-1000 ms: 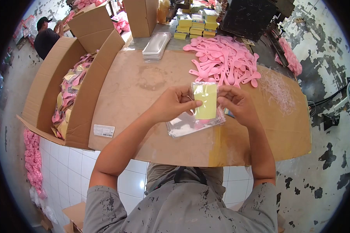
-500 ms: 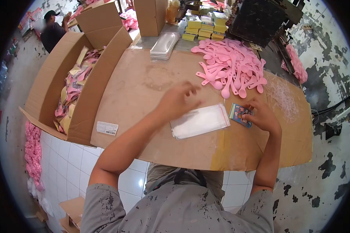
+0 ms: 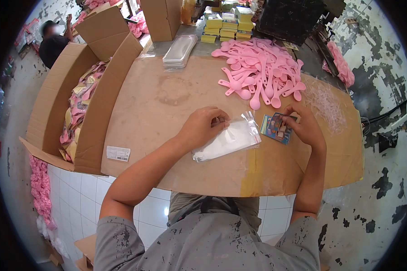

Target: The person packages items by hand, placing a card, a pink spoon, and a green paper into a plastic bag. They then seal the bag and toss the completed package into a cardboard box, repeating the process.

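Clear plastic bags point(image 3: 228, 142) lie in a flat stack in front of me. My left hand point(image 3: 206, 126) has its fingers curled down onto the left part of the top bag, pinching it, and the bag's right end is raised and creased. Just right of the stack, my right hand point(image 3: 306, 126) pinches the upper corner of a colourful printed card point(image 3: 278, 128). More cards lie fanned beneath that one on the cardboard. Beyond both hands a heap of pink plastic spoons point(image 3: 262, 67) is piled up.
A long carton point(image 3: 88, 128) with packed pink spoons stands at the left. Behind are a second bag stack point(image 3: 180, 52), card bundles point(image 3: 228, 27) and a dark machine point(image 3: 285, 20). Plastic strips point(image 3: 325, 104) lie right of the spoons. A person point(image 3: 53, 43) is far left.
My left hand has come down onto the bags, and the top bag's end has lifted. My right hand has tilted the top card up slightly. The view has shifted a little.
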The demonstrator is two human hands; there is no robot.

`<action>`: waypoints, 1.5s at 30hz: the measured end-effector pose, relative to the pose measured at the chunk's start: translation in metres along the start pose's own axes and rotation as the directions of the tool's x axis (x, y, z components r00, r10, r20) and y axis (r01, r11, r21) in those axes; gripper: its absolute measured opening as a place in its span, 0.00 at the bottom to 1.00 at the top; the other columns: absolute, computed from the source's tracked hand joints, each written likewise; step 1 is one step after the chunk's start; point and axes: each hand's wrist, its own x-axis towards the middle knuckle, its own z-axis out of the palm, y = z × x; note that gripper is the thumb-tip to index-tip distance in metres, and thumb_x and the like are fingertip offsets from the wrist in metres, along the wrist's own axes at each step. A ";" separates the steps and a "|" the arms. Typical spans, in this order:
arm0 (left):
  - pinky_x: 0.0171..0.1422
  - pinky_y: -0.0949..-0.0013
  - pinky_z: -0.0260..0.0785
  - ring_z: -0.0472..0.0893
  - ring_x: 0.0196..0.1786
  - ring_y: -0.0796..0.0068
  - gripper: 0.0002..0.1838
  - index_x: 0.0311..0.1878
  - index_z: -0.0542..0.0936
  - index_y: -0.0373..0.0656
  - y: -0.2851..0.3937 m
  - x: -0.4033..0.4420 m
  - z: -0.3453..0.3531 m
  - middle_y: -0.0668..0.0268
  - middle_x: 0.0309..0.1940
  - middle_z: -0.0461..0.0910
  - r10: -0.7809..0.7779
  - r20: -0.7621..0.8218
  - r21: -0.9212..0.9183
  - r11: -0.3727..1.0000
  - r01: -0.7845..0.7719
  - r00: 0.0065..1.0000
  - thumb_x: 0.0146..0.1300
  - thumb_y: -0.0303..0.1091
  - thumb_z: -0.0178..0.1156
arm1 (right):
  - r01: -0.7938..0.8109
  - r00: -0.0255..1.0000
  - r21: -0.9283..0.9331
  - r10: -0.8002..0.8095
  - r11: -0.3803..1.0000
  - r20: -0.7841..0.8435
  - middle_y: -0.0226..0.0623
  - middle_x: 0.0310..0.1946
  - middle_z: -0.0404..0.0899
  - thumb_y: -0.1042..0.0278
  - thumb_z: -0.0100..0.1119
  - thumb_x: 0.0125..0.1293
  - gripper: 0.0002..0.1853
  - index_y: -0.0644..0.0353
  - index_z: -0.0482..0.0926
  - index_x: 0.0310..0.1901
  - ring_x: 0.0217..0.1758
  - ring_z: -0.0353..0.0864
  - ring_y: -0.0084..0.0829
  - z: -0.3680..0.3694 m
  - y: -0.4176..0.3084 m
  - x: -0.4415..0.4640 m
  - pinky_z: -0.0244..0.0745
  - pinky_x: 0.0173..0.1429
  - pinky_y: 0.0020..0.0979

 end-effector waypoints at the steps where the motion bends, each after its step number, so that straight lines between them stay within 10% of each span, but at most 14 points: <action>1: 0.43 0.63 0.76 0.82 0.33 0.67 0.09 0.42 0.87 0.37 -0.001 0.000 0.000 0.58 0.33 0.84 0.013 -0.003 0.002 1.000 -0.013 1.000 0.62 0.31 0.71 | 0.024 1.000 0.093 -0.023 0.995 -0.008 0.37 0.38 0.87 0.75 0.69 0.66 0.08 0.64 0.84 0.46 0.44 0.85 0.30 0.001 -0.003 -0.001 0.79 0.53 0.35; 6: 0.40 0.70 0.73 0.79 0.31 0.76 0.07 0.42 0.86 0.37 -0.001 0.002 -0.001 0.65 0.32 0.84 0.048 -0.008 -0.035 0.998 -0.049 0.999 0.64 0.29 0.70 | 0.081 0.991 0.552 -0.127 0.830 0.046 0.38 0.43 0.86 0.73 0.68 0.70 0.09 0.62 0.85 0.50 0.44 0.84 0.28 0.039 -0.027 -0.003 0.79 0.52 0.34; 12: 0.42 0.71 0.74 0.80 0.35 0.80 0.05 0.40 0.83 0.36 -0.006 0.001 -0.001 0.67 0.34 0.85 -0.019 -0.026 -0.191 0.982 0.014 0.999 0.65 0.27 0.67 | 0.359 0.931 -0.071 -0.352 0.930 0.103 0.40 0.44 0.84 0.71 0.67 0.68 0.11 0.60 0.86 0.51 0.43 0.86 0.39 0.071 -0.028 0.002 0.80 0.50 0.40; 18: 0.45 0.71 0.78 0.84 0.36 0.78 0.10 0.50 0.78 0.36 -0.013 0.009 -0.014 0.59 0.38 0.87 -0.124 0.029 -0.599 0.792 0.117 0.992 0.67 0.25 0.61 | 0.380 0.925 -0.152 -0.370 0.912 0.093 0.40 0.43 0.83 0.72 0.65 0.66 0.11 0.59 0.88 0.50 0.45 0.85 0.41 0.072 -0.027 0.000 0.79 0.51 0.41; 24: 0.48 0.67 0.82 0.86 0.36 0.77 0.23 0.67 0.70 0.37 0.008 0.006 -0.026 0.55 0.43 0.88 -0.201 0.201 -0.681 0.674 0.285 0.959 0.72 0.28 0.60 | 0.313 0.943 0.043 -0.316 0.949 0.102 0.38 0.43 0.83 0.74 0.66 0.66 0.16 0.61 0.86 0.55 0.45 0.85 0.35 0.054 -0.031 -0.001 0.80 0.50 0.35; 30: 0.46 0.77 0.77 0.86 0.37 0.84 0.28 0.71 0.73 0.37 0.007 0.005 -0.016 0.62 0.43 0.91 -0.163 0.244 -0.635 0.718 0.284 0.956 0.74 0.38 0.67 | 0.090 0.995 0.628 -0.047 0.773 -0.084 0.37 0.50 0.85 0.78 0.65 0.71 0.20 0.66 0.78 0.63 0.50 0.84 0.21 0.064 -0.035 0.001 0.81 0.53 0.27; 45: 0.50 0.75 0.79 0.88 0.43 0.81 0.25 0.68 0.74 0.31 0.004 0.003 -0.001 0.58 0.43 0.92 -0.103 0.190 -0.622 0.757 0.200 0.976 0.73 0.30 0.68 | 0.289 0.955 0.403 -0.230 0.869 -0.189 0.30 0.41 0.82 0.78 0.69 0.69 0.19 0.64 0.81 0.61 0.40 0.77 0.15 0.061 -0.030 0.001 0.72 0.42 0.23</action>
